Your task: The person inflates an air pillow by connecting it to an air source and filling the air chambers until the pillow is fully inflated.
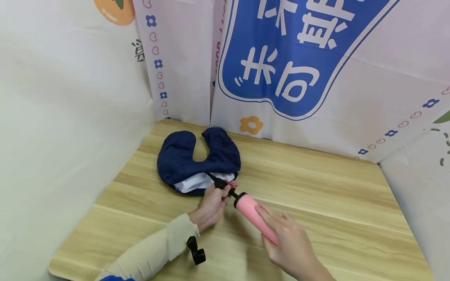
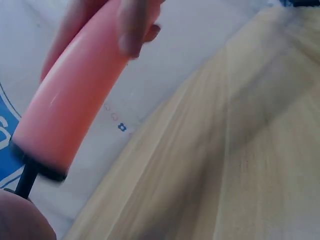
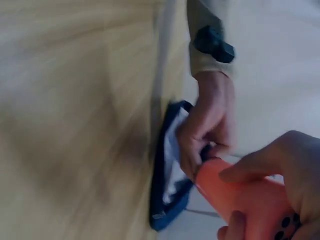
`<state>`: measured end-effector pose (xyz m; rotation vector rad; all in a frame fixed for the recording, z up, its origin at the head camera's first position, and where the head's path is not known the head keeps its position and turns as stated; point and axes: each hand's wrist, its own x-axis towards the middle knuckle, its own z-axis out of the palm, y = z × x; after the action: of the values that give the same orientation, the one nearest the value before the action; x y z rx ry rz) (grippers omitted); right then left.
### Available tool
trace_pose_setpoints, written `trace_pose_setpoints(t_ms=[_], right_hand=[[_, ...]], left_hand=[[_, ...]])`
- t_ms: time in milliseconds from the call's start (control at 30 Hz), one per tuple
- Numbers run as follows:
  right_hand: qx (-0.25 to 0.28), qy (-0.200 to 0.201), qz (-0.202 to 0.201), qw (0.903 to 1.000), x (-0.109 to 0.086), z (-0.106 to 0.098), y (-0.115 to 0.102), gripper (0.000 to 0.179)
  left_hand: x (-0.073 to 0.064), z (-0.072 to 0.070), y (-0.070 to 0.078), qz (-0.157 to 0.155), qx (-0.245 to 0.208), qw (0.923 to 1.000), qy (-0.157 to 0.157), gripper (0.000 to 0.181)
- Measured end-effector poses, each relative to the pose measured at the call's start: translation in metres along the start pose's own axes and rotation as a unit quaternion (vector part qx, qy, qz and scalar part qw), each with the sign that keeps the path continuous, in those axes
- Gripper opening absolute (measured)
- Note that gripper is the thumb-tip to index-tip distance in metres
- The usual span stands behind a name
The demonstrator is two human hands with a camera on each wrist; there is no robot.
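Navy fabric neck pillow, U-shaped, lies on the desk near the back left corner, U-mouth toward the back edge. Its cover gapes on the side facing the front edge; white inner shows there.

Pink hand pump is held above the desk, slanting from the pillow's gap toward the front edge. Its black end points into the gap; whether it's seated in a valve, can't tell.

Left grip, a bare hand, is clamped on the pump's black end, right by the gap. Right grip, also bare, is wrapped around the pink barrel; thumb and fingers sit on opposite sides in the right wrist view.

Handling, judged by look: pillow light, soft, floppy, not fragile; best taken by one thick arm of the U or by the cover's lip. White inner looks thin, could crease or tear if yanked. Pump light, stiff, smooth plastic, a bit slippery; hold mid-barrel and steady the black end. Thin rod between looks like the weak spot, keep it straight.

Count: 1 pillow, 1 white inner visible, 1 pump, 2 hands, 1 black wrist mount on the left sleeve.
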<state>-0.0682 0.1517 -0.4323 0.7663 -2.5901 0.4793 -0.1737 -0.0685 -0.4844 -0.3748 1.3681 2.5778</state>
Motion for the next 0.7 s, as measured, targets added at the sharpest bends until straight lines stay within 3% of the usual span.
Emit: trace_pose_setpoints(t_ms=[100, 200, 333, 533, 700], right_hand=[[0.012, -0.006, -0.002, 0.9999, 0.006, 0.017, -0.002, 0.079], [0.037, -0.029, -0.003, 0.9989, -0.003, 0.020, 0.004, 0.083], [0.059, -0.045, -0.013, 0.9971, -0.026, 0.000, 0.021, 0.090], [0.074, -0.032, -0.031, 0.9963, -0.046, -0.040, 0.038, 0.094], [0.028, -0.010, 0.005, 0.9996, -0.034, -0.026, 0.025, 0.087]], left_hand=[[-0.001, -0.006, -0.002, 0.003, 0.026, 0.9997, 0.002, 0.026], [0.002, -0.016, -0.001, 0.007, 0.040, 0.9991, -0.010, 0.024], [0.012, -0.020, 0.002, 0.002, 0.039, 0.9987, -0.031, 0.031], [0.025, -0.021, 0.015, 0.003, -0.009, 0.9997, -0.020, 0.018], [0.021, -0.008, 0.003, -0.007, -0.016, 0.9998, 0.000, 0.022]])
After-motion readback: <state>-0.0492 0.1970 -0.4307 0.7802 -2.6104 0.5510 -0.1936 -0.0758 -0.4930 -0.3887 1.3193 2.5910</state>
